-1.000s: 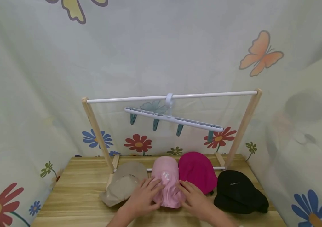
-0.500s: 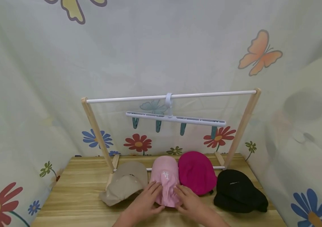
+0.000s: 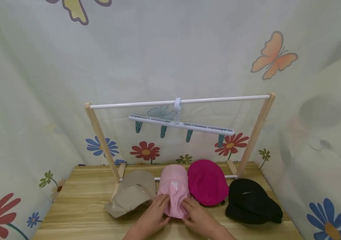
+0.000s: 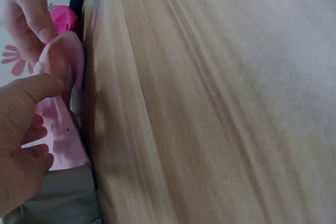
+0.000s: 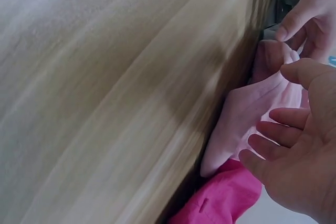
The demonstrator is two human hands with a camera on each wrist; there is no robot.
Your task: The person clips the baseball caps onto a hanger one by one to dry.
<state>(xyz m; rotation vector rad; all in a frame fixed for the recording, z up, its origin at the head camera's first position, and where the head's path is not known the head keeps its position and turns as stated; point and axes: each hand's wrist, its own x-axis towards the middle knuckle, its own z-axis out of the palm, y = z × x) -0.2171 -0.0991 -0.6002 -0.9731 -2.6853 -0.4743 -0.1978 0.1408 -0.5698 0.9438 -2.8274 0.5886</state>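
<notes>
A pink baseball cap with a white "LA" emblem lies on the wooden table. My left hand rests at its near left side, fingers relaxed on the cloth. In the left wrist view the left thumb touches the cap's near edge. Opposite, my right hand lies against the near right side. Its fingers are spread and slightly bent in the right wrist view, with the thumb at the cap's edge. Beside the left hand is a beige cap; a magenta cap is just beyond the right hand.
A black cap lies at the right of the table. Behind the caps stands a wooden rack with a white rail. A pale hanger with several green clips hangs from it. Patterned cloth surrounds the table.
Both hands have drawn back slightly toward the cap's near edge, the right one also closing in on it. The hanger has swung a little. The caps have stayed in place.
</notes>
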